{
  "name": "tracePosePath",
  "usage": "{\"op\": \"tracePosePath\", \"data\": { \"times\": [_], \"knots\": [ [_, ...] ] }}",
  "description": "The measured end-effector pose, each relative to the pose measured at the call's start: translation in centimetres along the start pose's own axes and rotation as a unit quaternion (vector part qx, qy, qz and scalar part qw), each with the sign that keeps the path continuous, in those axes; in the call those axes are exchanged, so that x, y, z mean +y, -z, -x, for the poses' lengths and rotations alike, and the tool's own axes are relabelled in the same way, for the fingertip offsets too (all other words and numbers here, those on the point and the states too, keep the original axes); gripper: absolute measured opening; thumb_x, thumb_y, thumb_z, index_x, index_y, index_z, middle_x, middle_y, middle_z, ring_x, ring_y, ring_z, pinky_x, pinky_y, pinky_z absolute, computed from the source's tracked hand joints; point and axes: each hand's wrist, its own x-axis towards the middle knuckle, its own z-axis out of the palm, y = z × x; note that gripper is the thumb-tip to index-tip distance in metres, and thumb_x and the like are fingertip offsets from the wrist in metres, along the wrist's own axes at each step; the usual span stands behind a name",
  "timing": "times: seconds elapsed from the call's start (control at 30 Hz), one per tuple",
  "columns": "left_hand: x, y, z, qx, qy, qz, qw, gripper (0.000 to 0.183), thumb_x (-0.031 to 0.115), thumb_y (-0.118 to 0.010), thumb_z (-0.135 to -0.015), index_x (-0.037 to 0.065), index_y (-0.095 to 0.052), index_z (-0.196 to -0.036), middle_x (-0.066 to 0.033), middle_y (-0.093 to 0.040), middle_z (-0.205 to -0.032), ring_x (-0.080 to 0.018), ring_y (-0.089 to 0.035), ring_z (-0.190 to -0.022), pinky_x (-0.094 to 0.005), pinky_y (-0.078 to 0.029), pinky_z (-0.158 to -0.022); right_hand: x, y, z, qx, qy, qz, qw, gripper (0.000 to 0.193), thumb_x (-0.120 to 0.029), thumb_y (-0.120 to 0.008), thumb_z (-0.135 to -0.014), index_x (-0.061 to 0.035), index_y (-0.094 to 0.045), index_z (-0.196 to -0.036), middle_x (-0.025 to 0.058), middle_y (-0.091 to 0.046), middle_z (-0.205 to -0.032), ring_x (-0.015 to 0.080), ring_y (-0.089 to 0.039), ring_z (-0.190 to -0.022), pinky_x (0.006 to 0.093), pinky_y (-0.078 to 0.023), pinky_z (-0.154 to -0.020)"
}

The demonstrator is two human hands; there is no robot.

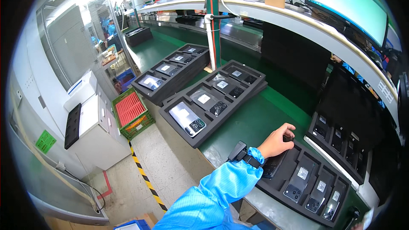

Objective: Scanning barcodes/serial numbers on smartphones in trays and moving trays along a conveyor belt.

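Note:
My left hand (277,141), in a bright blue sleeve with a black device strapped at the wrist, is closed at the far left corner of a black foam tray (279,189). Thumb and index finger pinch a dark piece that appears to be the tray's corner. Below the hand, a dark phone (269,170) lies partly covered in the leftmost slot. Several other phones rest camera-side up in the slots, among them a labelled phone (298,182). By the lower right rim, a pale blurred shape (367,219) may belong to my right hand; its fingers do not show clearly.
A stacked phone tray (194,138) and another tray (142,93) stand further left on the green bench (238,134). At right a phone tray (324,145) leans beneath a shelf with a monitor (347,6). A green crate (147,121) sits on the floor.

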Motion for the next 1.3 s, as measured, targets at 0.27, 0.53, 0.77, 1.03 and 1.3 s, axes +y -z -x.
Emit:
{"op": "tracePosePath", "data": {
  "times": [0.27, 0.53, 0.77, 1.03, 1.3],
  "knots": [
    [-0.3, 0.5, -0.1, 0.018, 0.002, 0.020, 1.000, 0.054, 0.003, -0.071, -0.077, 0.002, -0.056, -0.129, -0.0122, -0.068, -0.114, -0.0213, -0.062, -0.111, -0.0364, -0.050, -0.099, -4.8, -29.0, 22.4, -0.495, -0.009, 0.141, 0.857, 0.025, -0.026, -0.061, -0.102, -0.0077, -0.061, -0.086, -0.0013, -0.054, -0.062, 0.0083, -0.055, -0.053, 0.0249, -0.042, -0.045],
    [0.3, 1.3, -0.3, -0.006, 0.030, 0.099, 0.995, 0.051, -0.002, -0.064, -0.080, 0.001, -0.056, -0.130, -0.0115, -0.066, -0.118, -0.0177, -0.060, -0.111, -0.0314, -0.048, -0.097, -6.4, -38.8, 32.9, -0.576, 0.216, 0.363, 0.700, 0.042, -0.038, -0.069, -0.094, 0.0010, -0.071, -0.076, 0.0223, -0.064, -0.066, 0.0399, -0.063, -0.061, 0.0465, -0.049, -0.059],
    [1.4, 0.6, 0.5, 0.005, -0.033, -0.147, 0.989, 0.052, 0.018, -0.073, -0.078, 0.004, -0.060, -0.127, -0.0161, -0.054, -0.136, -0.0332, -0.047, -0.131, -0.0429, -0.040, -0.111, -4.5, -34.0, 33.2, -0.427, 0.212, 0.219, 0.852, 0.035, -0.030, -0.073, -0.094, 0.0007, -0.069, -0.079, 0.0121, -0.062, -0.059, 0.0178, -0.059, -0.055, 0.0332, -0.048, -0.056],
    [2.7, -1.3, 1.1, -0.063, -0.047, -0.490, 0.868, 0.073, 0.038, -0.080, -0.072, 0.007, -0.057, -0.134, -0.0196, -0.044, -0.149, -0.0389, -0.039, -0.140, -0.0512, -0.041, -0.110, -1.4, -21.6, 25.1, -0.045, 0.300, 0.253, 0.919, 0.018, -0.015, -0.072, -0.092, -0.0017, -0.068, -0.103, 0.0117, -0.066, -0.097, 0.0226, -0.062, -0.094, 0.0364, -0.050, -0.084],
    [0.1, 1.3, 2.7, 0.040, 0.027, -0.152, 0.987, 0.060, 0.011, -0.063, -0.093, 0.000, -0.040, -0.148, -0.0193, -0.039, -0.152, -0.0321, -0.039, -0.142, -0.0416, -0.029, -0.120, 1.2, -14.7, 22.3, 0.022, 0.134, 0.275, 0.952, 0.056, -0.027, -0.070, -0.095, -0.0047, -0.050, -0.142, 0.0220, -0.059, -0.127, 0.0290, -0.062, -0.105, 0.0423, -0.050, -0.093]
  ]
}}
